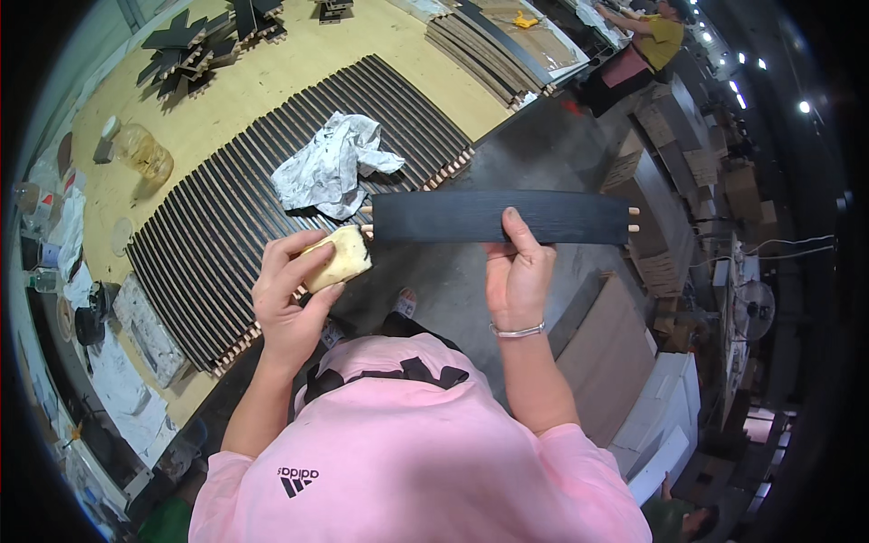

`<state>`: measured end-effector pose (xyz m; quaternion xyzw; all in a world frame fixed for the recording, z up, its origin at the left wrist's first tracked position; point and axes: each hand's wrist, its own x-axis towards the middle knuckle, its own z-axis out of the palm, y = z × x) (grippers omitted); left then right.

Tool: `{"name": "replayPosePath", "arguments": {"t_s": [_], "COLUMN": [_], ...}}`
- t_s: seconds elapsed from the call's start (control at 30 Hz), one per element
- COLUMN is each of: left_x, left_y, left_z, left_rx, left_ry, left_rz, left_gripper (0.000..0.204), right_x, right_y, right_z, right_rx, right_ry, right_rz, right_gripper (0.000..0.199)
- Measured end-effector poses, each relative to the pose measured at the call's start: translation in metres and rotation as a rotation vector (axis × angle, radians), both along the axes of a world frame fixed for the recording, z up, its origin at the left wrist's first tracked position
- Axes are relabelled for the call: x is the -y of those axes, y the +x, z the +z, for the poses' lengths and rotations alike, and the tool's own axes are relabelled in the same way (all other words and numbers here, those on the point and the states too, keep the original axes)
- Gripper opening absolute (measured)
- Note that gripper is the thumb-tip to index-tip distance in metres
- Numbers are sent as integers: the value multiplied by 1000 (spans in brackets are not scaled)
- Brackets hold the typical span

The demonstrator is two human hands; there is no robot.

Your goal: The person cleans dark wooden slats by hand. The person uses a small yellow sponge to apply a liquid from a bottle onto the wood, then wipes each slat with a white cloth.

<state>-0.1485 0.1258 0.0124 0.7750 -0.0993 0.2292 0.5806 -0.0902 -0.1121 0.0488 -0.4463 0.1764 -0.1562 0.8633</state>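
My right hand (520, 276) grips a long black wooden slat (453, 217), thumb on its face, the other fingers behind it. Pale dowel pegs stick out of both ends of the slat, which is held level in front of me. In my left hand (294, 285) is a yellowish sponge (342, 258) with dark stains, pinched between thumb and fingers near the slat's left end. Beyond my hands, a long row of black slats (235, 199) stands on edge on the table. A crumpled, stained white cloth (330, 167) lies on that row.
On the pale table (308, 36) are stacked black slats (186, 54) and a plastic jar (145, 154) of yellowish liquid. More slats (471, 54) lie at the far right end. Brown boards (602, 348) are at my right. Another person (656, 41) works far right.
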Motion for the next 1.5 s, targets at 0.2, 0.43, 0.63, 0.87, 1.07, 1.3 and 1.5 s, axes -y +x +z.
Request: {"name": "replayPosePath", "arguments": {"t_s": [0.2,0.43,0.63,0.87,1.07,1.3,1.5], "left_x": [-17,-31,-123,-286,-354,-282,-147], "left_y": [-3,-19,-47,-152,-205,-112,31], "left_z": [-21,-6,1,-72,-126,-78,-42], "left_rx": [-127,-59,70,2,-353,-119,-70], "left_ry": [-114,-40,110,149,449,365,390], "left_rz": [-52,172,656,1329,1515,1239,396], "left_gripper": [47,43,41,39,38,36,36], "right_x": [-8,-22,-13,-45,-47,-30,-29], "right_y": [3,0,1,1,4,15,19], "right_z": [-4,-7,-32,-24,-22,-50,-35], "right_rx": [36,-20,-21,-35,-81,-267,-215], "right_ry": [-4,-118,-224,-281,-330,167,514], "right_rz": [79,212,474,601,583,634,789], "right_gripper": [20,20,30,50,33,39,57]}}
